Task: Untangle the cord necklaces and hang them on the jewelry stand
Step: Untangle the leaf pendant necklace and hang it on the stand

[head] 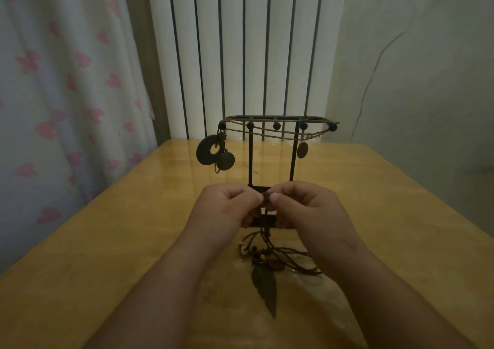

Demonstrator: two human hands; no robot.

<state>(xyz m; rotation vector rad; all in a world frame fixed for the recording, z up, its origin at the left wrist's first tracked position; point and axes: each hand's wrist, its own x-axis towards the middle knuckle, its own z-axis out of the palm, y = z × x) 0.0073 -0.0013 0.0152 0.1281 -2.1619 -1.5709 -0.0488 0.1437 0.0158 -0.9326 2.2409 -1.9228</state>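
Note:
A black metal jewelry stand [250, 159] with ball-tipped pegs stands in the middle of the table. Brown cord necklaces hang across its top bar, with a dark ring pendant [207, 151] and a round disc at the left and a small oval pendant [302, 150] at the right. In front of the stand, my left hand [227, 207] and my right hand [304, 209] pinch the same knot of brown cord [266, 196] between thumb and fingers. Below them the tangled cords [267, 255] trail onto the table with beads and a dark leaf-shaped pendant [264, 284].
The glossy yellow wooden table [107, 241] runs back to a white ribbed radiator [240, 54]. A curtain with pink hearts [66, 94] hangs at the left. A pale wall with a thin cable is at the right.

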